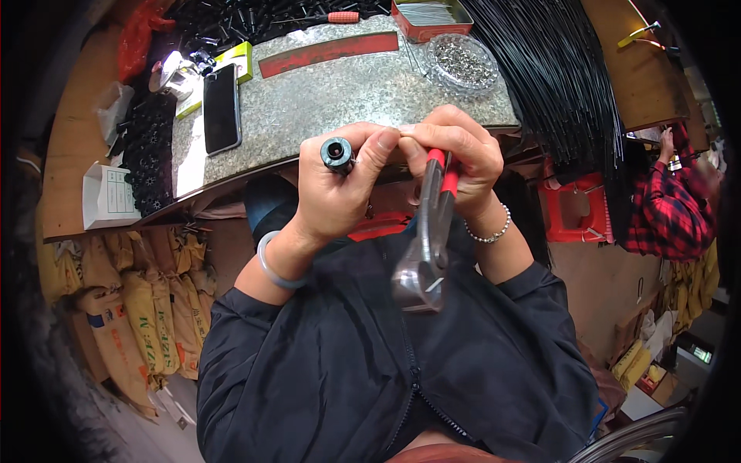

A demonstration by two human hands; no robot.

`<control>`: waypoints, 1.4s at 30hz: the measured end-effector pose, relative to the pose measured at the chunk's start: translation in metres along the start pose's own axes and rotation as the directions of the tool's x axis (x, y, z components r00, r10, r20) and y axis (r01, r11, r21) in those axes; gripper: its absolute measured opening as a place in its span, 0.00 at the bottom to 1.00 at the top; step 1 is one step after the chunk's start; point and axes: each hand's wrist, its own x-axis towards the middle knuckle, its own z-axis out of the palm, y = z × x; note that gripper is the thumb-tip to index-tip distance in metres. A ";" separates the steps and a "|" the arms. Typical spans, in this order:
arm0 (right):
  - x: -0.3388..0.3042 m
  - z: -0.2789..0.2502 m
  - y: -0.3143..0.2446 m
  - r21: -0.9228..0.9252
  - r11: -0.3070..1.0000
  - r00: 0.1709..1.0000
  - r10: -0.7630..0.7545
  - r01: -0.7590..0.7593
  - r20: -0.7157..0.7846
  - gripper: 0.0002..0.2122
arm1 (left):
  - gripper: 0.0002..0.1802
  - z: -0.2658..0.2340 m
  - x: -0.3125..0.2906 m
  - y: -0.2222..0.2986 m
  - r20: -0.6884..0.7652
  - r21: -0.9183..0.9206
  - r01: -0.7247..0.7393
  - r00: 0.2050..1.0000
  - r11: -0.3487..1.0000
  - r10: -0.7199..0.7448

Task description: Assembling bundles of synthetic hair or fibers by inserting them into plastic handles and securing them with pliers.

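Note:
Near the bench edge, my left hand (328, 193) is closed around a dark tube (337, 155) whose round open end faces up. In my right hand (467, 166) are pliers (434, 224) with red grips, tucked against the palm. Their metal jaws hang down in front of my dark jacket and look slightly blurred. The thumbs and fingertips of both hands meet in a pinch. Whatever is between them is too small to make out.
On the stone bench top (309, 100) lie a phone (221, 108), a red strip (328, 54) and a tub of small metal pieces (463, 65). A bundle of long black rods (540, 69) hangs over the edge. A person in plaid (671, 208) sits right, beyond a red stool (579, 207).

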 end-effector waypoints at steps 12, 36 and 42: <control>0.008 0.010 0.005 -0.031 0.998 0.995 -0.064 0.062 -0.070 0.07 | 0.11 -0.005 0.004 0.004 -0.021 0.062 -0.042 0.999 0.997 0.043; 0.012 0.028 -0.012 -0.011 0.975 0.973 -0.220 0.221 0.066 0.12 | 0.15 -0.001 0.006 -0.013 -0.116 -0.022 -0.197 0.974 0.980 0.194; 0.013 0.028 -0.013 -0.002 0.977 0.974 -0.212 0.212 0.076 0.12 | 0.15 -0.001 0.005 -0.008 -0.116 -0.042 -0.141 0.984 0.989 0.136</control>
